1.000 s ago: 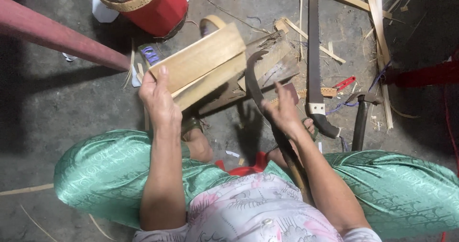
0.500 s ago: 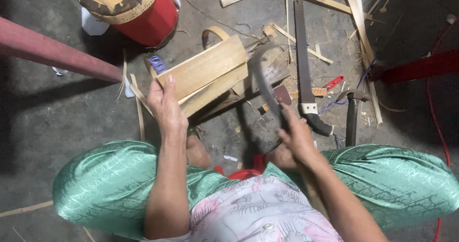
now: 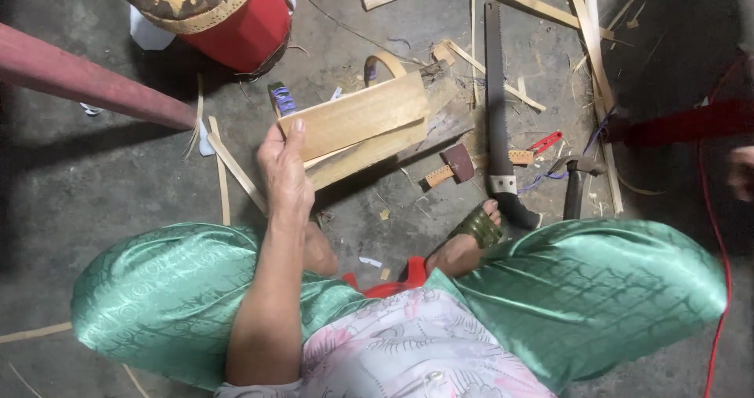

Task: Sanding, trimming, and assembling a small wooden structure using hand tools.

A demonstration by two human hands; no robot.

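**Left hand on the split bamboo slab**

Far left, a dark red pole [image 3: 86, 84] slanting down across the concrete floor [image 3: 94, 186], ending near thin bamboo slivers [image 3: 236, 170]. Above, a red drum-like stool [image 3: 228, 13] with a worn yellow top. Just right of the slivers, the left hand [image 3: 284, 170], thumb and fingers clamped on the near end of a pale bamboo slab [image 3: 357, 119], gripping it at its left edge. Slab lying tilted, its right end raised onto a rough wooden block [image 3: 436, 111], a second split piece [image 3: 369, 154] directly beneath and touching it. A small curved bamboo ring [image 3: 385, 64] just behind the slab. Right of the block, a hand saw [image 3: 496, 107] flat on the floor, blade pointing away, black handle near a sandalled foot [image 3: 471, 237]. Between block and saw, a small brown-headed mallet [image 3: 452, 166]. Further right, a hammer [image 3: 577, 182] and a long bamboo strip [image 3: 593, 68]. Right hand out of view, so fingers impossible to judge. Far right edge, a red cable [image 3: 711, 233] running down the floor beside green satin trousers [image 3: 597, 288]
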